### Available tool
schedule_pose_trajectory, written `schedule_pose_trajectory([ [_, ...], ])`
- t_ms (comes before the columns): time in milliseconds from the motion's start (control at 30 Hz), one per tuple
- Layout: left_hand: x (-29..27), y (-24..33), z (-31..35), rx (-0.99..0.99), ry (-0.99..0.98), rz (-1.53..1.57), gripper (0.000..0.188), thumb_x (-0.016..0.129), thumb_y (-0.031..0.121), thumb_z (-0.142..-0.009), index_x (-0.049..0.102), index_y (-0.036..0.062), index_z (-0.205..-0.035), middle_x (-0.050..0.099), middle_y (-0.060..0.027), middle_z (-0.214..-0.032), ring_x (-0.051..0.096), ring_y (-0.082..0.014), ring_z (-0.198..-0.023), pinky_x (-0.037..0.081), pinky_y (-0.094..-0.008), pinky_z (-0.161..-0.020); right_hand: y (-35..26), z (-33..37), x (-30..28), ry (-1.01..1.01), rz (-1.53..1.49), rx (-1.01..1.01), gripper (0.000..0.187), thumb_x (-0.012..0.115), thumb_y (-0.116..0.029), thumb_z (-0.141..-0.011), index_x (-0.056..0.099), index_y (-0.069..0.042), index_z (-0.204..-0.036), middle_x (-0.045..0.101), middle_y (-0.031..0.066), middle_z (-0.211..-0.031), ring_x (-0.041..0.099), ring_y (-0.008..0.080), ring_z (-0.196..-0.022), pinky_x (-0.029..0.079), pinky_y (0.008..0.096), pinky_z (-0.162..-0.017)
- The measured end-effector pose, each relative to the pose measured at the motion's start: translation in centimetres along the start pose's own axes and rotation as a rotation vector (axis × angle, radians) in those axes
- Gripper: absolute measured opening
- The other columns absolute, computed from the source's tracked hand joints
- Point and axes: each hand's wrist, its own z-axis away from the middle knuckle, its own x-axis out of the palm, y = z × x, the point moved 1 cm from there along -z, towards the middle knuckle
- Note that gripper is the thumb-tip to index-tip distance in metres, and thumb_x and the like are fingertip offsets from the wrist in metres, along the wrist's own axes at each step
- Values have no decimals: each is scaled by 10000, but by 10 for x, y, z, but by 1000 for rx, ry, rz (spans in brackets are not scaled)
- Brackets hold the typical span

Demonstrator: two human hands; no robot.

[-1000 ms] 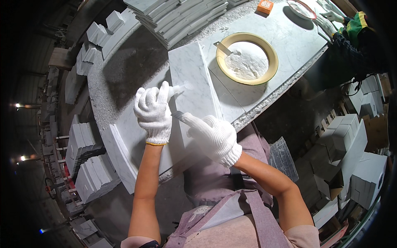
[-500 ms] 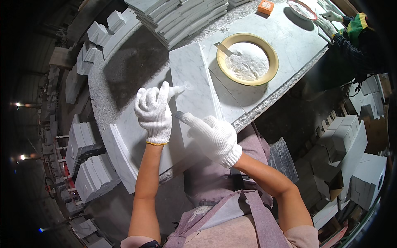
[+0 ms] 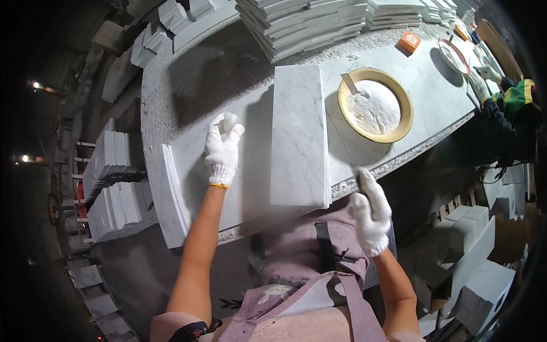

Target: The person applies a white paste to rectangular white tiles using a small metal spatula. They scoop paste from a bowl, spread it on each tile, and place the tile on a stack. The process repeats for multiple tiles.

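Note:
My left hand (image 3: pixel 221 153), in a white knit glove, is closed around a small white squeeze bottle (image 3: pixel 229 121) above the slab, left of the middle tile stack. Fingers cover most of the bottle. In front of me lies a short stack of grey-veined white marble tiles (image 3: pixel 296 148), with a small wet-looking spot on the top tile. My gloved right hand (image 3: pixel 371 216) is off the stack's right side, by the table's front edge. It pinches a thin grey metal blade (image 3: pixel 359 175), blurred and partly hidden by the fingers.
A yellow bowl (image 3: pixel 407 117) of white powder, with a flat spatula (image 3: pixel 348 84) in it, stands right of the stack. Tall tile piles (image 3: pixel 307 28), an orange box (image 3: pixel 409 43) and a red-rimmed bowl (image 3: pixel 466 67) lie beyond. A co-worker's gloved hand (image 3: pixel 489 73) is at far right.
Both hands have drawn away from the top tile. My left hand with the bottle is off its left side; my right hand has swung right with the blade. My view has shifted.

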Motion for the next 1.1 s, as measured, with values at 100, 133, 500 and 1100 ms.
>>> schedule_pose_trajectory([
  [100, -5, -19, -12, -39, 63, -31, 538, 853, 152, -891, 622, 31, -1361, 714, -116, -1270, 683, -229, -1155, 544, -383, -1020, 12, 34, -35, 85, 33, 323, 506, 538, -80, -1084, 474, 19, -1576, 660, 75, -1227, 598, 77, -857, 539, 240, -741],
  [133, -5, -24, -14, -36, 95, -99, 542, 856, 160, -888, 622, 32, -1359, 715, -113, -1266, 683, -232, -1151, 544, -382, -1017, 16, 42, -41, 138, 23, 447, 513, 526, -52, -1068, 476, 31, -1572, 643, 105, -1328, 622, 100, -913, 556, 254, -792],
  [500, 4, -35, -6, 49, 176, -302, 581, 853, 219, -872, 634, -7, -1360, 697, -194, -1269, 693, -340, -1135, 539, -446, -1026, 13, 25, 17, 34, -293, 458, 387, 635, -148, -1075, 570, -1, -1427, 689, 70, -1053, 687, 156, -889, 582, 310, -788],
  [1100, 14, 57, 59, 384, -128, -52, 438, 852, 235, -905, 712, 38, -1270, 743, -135, -1196, 664, -326, -1217, 485, -441, -1119, 57, -1, 8, 445, -58, 47, 297, 602, -135, -1098, 602, 23, -1349, 725, 112, -1077, 748, 192, -891, 652, 346, -805],
])
